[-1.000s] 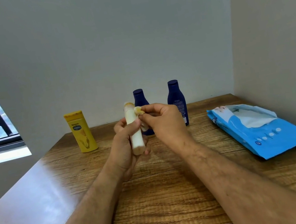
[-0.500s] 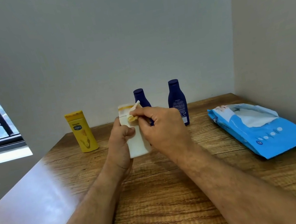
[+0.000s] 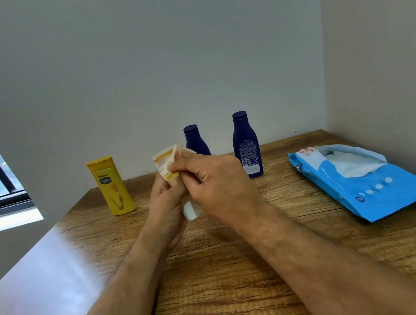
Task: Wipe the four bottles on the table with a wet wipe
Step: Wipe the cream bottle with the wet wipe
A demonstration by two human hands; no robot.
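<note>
Right hand [image 3: 213, 183] lower now, wipe [image 3: 183, 151] against white bottle [image 3: 165, 164] in left hand's [image 3: 166, 204] grip.

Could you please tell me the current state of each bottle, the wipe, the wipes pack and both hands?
White plastic bottle with yellow band: held off the table, being wiped.
White wet wipe: pressed on that bottle's top.
Yellow plastic bottle: upright on table.
Two dark blue bottles: upright, capped.
Blue wipes pack: lying flat, flap open.
Left hand: grips white bottle.
Right hand: holds wipe.

Both forearms are bare, no sleeves, watch or rings showing; left hand [image 3: 166, 202] at 10 o'clock of right hand [image 3: 219, 185].
</note>
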